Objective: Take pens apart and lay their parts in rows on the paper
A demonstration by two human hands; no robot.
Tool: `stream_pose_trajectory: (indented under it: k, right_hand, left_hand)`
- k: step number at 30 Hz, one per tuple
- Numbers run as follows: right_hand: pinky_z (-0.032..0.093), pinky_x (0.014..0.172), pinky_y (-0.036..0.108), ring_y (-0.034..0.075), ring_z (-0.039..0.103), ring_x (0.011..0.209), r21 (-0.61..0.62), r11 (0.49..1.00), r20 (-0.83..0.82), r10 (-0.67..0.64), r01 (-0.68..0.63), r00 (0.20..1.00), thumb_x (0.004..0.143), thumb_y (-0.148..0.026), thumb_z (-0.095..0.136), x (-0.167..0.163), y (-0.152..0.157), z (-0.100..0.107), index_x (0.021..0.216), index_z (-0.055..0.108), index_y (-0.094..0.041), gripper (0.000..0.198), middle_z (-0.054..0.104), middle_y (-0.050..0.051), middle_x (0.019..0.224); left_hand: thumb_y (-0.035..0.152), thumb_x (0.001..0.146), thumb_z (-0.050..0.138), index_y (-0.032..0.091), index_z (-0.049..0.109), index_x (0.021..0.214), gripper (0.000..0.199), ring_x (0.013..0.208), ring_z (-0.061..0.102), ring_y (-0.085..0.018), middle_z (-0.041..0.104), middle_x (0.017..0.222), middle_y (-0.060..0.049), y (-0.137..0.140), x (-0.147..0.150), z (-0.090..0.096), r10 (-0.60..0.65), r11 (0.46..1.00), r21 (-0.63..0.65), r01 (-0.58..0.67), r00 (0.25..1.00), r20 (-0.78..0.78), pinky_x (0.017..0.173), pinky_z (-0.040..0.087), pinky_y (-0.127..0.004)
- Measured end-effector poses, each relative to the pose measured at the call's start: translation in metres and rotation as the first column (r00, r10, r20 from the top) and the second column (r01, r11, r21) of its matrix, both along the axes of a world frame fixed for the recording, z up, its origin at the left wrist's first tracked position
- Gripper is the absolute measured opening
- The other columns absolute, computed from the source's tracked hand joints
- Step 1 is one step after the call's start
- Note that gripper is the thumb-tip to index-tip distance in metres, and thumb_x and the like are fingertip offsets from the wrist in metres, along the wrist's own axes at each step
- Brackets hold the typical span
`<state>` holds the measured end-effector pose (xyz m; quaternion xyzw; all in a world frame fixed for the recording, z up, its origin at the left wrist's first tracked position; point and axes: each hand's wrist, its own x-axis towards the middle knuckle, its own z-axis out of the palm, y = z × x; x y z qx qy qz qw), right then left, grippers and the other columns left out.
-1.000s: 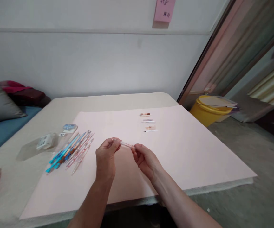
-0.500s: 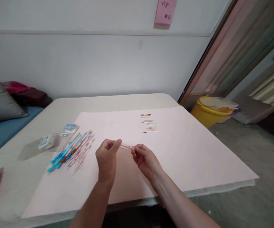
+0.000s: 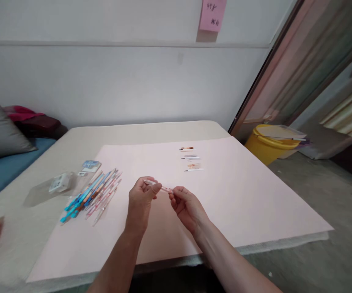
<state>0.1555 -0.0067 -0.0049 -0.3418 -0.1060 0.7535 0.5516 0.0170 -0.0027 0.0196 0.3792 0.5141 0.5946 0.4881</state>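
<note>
Pen [image 3: 166, 189] held over the pink sheet [image 3: 240, 199].
Left hand [image 3: 140, 199], right hand [image 3: 189, 206]: grip clamped on it, fingertip pinch; an uneven pull could slip it loose. Pen pile [image 3: 98, 189] at left could roll if knocked. Small pen-part groups [image 3: 190, 157] lie beyond.

The light was soft and moderate, brightest on the middle of the wall [image 3: 127, 91]. A faint shadow lay between the hands [image 3: 139, 205] and the near edge of the worktop [image 3: 148, 132]. Wide-angle distortion stretched its near corners, and the held pen [image 3: 166, 189] looked slightly smeared.
</note>
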Motion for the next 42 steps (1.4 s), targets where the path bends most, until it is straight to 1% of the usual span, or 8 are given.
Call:
stream_pose_trajectory:
  k: [3,7,9,13,15,19,24,42]
  right_hand:
    - [0.048,0.052,0.012,0.007,0.058,0.058,-0.009,1.000,0.004,-0.028,0.029,1.000,0.065,-0.011,0.072,0.001,0.001,0.001,0.066,0.058,-0.014,0.015,0.063,0.001,0.065]
    - [0.048,0.052,0.013,0.007,0.059,0.059,-0.001,1.000,0.005,-0.027,0.027,1.000,0.066,-0.011,0.072,0.002,0.000,0.001,0.067,0.058,-0.014,0.014,0.063,0.001,0.066]
    - [0.048,0.052,0.013,0.007,0.059,0.060,0.001,1.000,0.004,-0.019,0.019,1.000,0.066,-0.011,0.072,0.001,0.000,0.000,0.067,0.058,-0.014,0.015,0.063,0.002,0.067]
    - [0.048,0.052,0.013,0.007,0.059,0.059,0.001,1.000,0.005,-0.024,0.024,1.000,0.066,-0.012,0.072,0.001,0.000,0.000,0.066,0.057,-0.014,0.015,0.063,0.001,0.066]
    - [0.048,0.052,0.013,0.007,0.059,0.059,0.003,1.000,0.002,-0.028,0.028,1.000,0.065,-0.012,0.073,0.001,0.000,0.000,0.066,0.058,-0.015,0.015,0.063,0.001,0.066]
    - [0.048,0.052,0.012,0.007,0.059,0.059,-0.009,1.000,0.004,-0.026,0.026,1.000,0.066,-0.012,0.072,0.001,0.001,0.000,0.066,0.058,-0.014,0.014,0.063,0.001,0.065]
    - [0.048,0.053,0.012,0.007,0.059,0.060,-0.014,1.000,0.010,-0.020,0.021,1.000,0.066,-0.012,0.072,0.002,0.001,-0.002,0.066,0.058,-0.014,0.014,0.063,0.002,0.067]
    - [0.049,0.052,0.012,0.008,0.059,0.058,-0.051,0.998,0.017,-0.025,0.026,1.000,0.065,-0.010,0.072,0.002,0.002,-0.004,0.064,0.057,-0.015,0.015,0.063,0.002,0.065]
  left_hand:
    - [0.027,0.065,0.073,0.018,0.064,0.103,0.040,0.082,0.057,-0.014,0.063,0.101,-0.007,-0.001,0.000,0.003,-0.093,0.995,-0.017,0.096,0.986,0.137,0.068,0.044,-0.026]
    - [0.028,0.066,0.072,0.014,0.066,0.081,0.021,0.068,0.054,-0.011,0.061,0.075,-0.002,0.000,0.001,0.002,-0.036,0.999,0.013,0.035,0.996,0.077,0.065,0.043,-0.024]
    - [0.029,0.064,0.073,0.015,0.065,0.076,0.021,0.061,0.050,-0.009,0.057,0.067,0.001,0.001,0.001,0.000,0.014,1.000,0.014,-0.014,0.999,0.031,0.061,0.041,-0.023]
    - [0.028,0.062,0.074,0.017,0.065,0.098,0.039,0.073,0.056,-0.012,0.065,0.091,-0.005,0.000,0.001,0.001,-0.034,0.999,-0.032,0.037,0.996,0.080,0.067,0.044,-0.025]
    - [0.028,0.064,0.072,0.017,0.066,0.100,0.038,0.075,0.057,-0.013,0.065,0.096,-0.007,-0.001,0.002,0.002,-0.064,0.997,-0.024,0.067,0.993,0.100,0.071,0.044,-0.027]
    - [0.029,0.066,0.071,0.015,0.067,0.086,0.024,0.065,0.053,-0.011,0.063,0.077,-0.003,-0.002,0.003,0.005,-0.016,1.000,0.010,0.015,0.997,0.073,0.068,0.043,-0.026]
    - [0.029,0.066,0.071,0.015,0.062,0.067,0.016,0.059,0.045,-0.008,0.051,0.059,0.003,0.000,-0.002,0.011,0.050,0.996,0.076,-0.052,0.998,0.028,0.062,0.037,-0.023]
    - [0.031,0.064,0.073,0.014,0.063,0.072,0.021,0.061,0.050,-0.008,0.057,0.069,0.000,0.012,-0.028,0.012,0.164,0.980,0.097,-0.174,0.981,0.100,0.060,0.041,-0.022]
